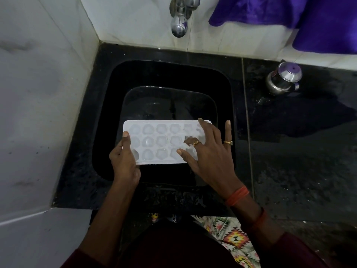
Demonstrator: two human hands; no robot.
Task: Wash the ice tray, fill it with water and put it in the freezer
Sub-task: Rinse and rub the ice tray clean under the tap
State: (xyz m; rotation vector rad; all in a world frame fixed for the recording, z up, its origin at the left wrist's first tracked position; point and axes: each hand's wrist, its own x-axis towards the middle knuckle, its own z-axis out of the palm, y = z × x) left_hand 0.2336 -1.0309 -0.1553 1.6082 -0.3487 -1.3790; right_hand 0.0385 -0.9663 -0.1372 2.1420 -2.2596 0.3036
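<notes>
Just over the sink, an ice tray in two hands

Level and face up, the white ice tray (156,142) is held above the near half of the black sink (108,117), its long side running across the basin. The left hand (123,161) grips the tray's short end toward the sink's left wall, thumb laid on top and the other fingers curled beneath the edge. The right hand (208,153) lies on the end toward the sink's right wall, fingers straight and spread across the cells, two of them wearing rings. Whether the cells hold water cannot be told. A chrome tap (179,18) juts from the tiled wall behind the sink. Right of the sink, a steel pot (283,78) stands on the wet dark counter (289,161), and a purple cloth (309,20) hangs on the wall beyond it
</notes>
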